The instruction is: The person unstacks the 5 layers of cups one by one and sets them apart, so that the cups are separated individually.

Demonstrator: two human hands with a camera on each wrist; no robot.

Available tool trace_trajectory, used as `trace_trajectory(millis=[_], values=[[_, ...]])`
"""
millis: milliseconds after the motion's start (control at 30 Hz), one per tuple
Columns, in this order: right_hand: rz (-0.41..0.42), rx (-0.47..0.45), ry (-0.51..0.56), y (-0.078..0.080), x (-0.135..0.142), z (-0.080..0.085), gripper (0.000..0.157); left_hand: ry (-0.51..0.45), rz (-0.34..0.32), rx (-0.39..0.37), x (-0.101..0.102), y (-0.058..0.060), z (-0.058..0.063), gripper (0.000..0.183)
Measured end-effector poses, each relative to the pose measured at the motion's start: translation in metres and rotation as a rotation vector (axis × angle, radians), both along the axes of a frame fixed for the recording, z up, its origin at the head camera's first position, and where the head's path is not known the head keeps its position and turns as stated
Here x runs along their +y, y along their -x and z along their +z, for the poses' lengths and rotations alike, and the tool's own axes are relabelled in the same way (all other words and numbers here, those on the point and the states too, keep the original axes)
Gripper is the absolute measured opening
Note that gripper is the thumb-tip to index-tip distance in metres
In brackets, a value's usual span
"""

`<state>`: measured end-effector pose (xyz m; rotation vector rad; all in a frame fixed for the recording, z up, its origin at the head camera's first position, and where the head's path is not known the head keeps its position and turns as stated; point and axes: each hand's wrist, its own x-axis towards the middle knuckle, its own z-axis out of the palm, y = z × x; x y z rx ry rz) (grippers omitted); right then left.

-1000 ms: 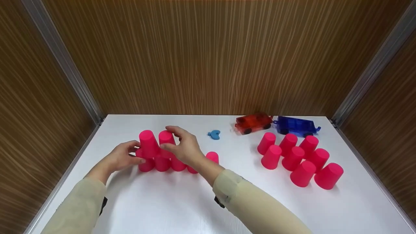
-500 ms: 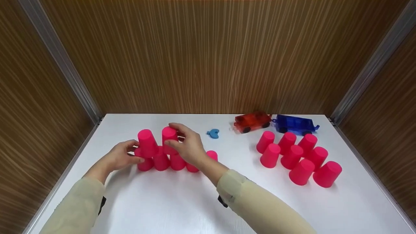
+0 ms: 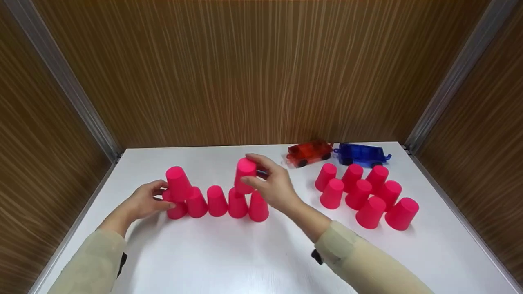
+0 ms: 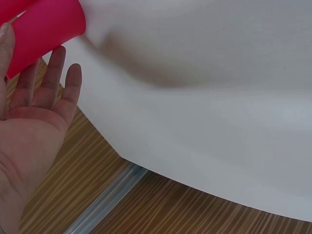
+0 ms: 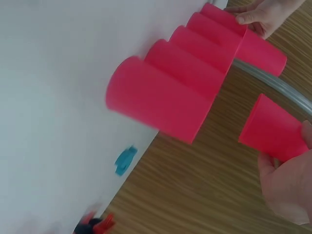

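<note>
Several pink cups stand upside down in a row (image 3: 217, 201) at the left of the white table. One upper cup (image 3: 178, 183) rests across the two leftmost cups. My left hand (image 3: 145, 200) pinches the leftmost bottom cup (image 3: 177, 211), thumb in front and fingers behind; in the left wrist view the cup (image 4: 48, 31) lies against the thumb and spread fingers. My right hand (image 3: 274, 185) grips another upside-down cup (image 3: 246, 175) by its side, above the right part of the row. In the right wrist view this held cup (image 5: 274, 129) is apart from the row.
On the right stands a group of several upside-down pink cups (image 3: 359, 194). Behind them are a red toy wagon (image 3: 309, 153) and a blue toy wagon (image 3: 361, 154). A small blue piece (image 5: 126, 160) lies on the table (image 3: 229, 257). Wood-patterned walls (image 3: 261, 73) enclose the table.
My right hand has carried its cup rightward along the row, away from the upper cup. The left hand keeps its place at the leftmost cup. The head view has shifted slightly.
</note>
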<state>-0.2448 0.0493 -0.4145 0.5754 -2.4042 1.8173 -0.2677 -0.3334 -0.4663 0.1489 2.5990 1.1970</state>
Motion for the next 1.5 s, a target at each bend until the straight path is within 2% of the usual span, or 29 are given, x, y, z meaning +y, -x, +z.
trace_trajectory(millis=[467, 767, 1167, 1500], values=[[-0.175, -0.055, -0.107, -0.022, 0.090, -0.003, 0.071, 0.002, 0.022, -0.025, -0.006, -0.001, -0.003, 0.071], [-0.220, -0.094, -0.193, -0.040, 0.137, -0.012, 0.074, -0.001, 0.011, -0.005, -0.005, -0.001, -0.002, 0.071], [-0.272, -0.158, -0.308, -0.057, 0.185, -0.023, 0.075, -0.006, 0.033, -0.024, -0.001, 0.000, -0.001, 0.069], [-0.296, -0.215, -0.343, -0.063, 0.204, -0.035, 0.077, -0.007, 0.032, -0.033, -0.001, 0.001, 0.000, 0.073]])
